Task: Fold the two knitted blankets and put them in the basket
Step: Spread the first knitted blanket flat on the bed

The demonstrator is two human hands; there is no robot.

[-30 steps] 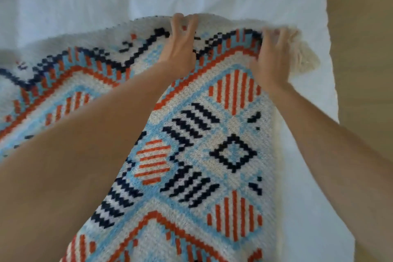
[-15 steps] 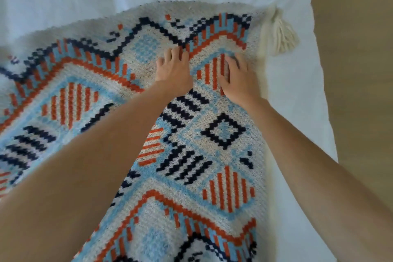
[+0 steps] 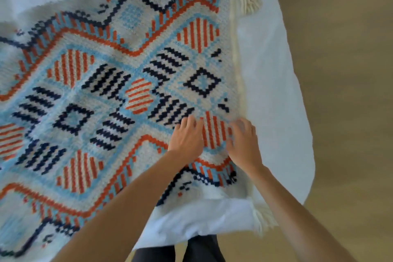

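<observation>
A knitted blanket (image 3: 119, 83) with cream, light blue, orange and navy patterns lies spread flat on a white bed, with a cream tassel (image 3: 248, 0) at its far right corner and another tassel (image 3: 263, 217) at the near right corner. My left hand (image 3: 186, 137) and my right hand (image 3: 243, 141) rest palm down on the blanket near its right edge, fingers spread, either side of an orange striped diamond. Neither hand grips the fabric. No second blanket and no basket are in view.
The white bed sheet (image 3: 274, 95) runs past the blanket on the right and at the near edge. A tan floor (image 3: 350, 70) lies to the right of the bed. My dark-clad legs (image 3: 200, 249) stand at the bed's near edge.
Both hands let go of the far edge and slid back toward me across the blanket, flattening it. The blanket now lies spread further, with both right corners showing.
</observation>
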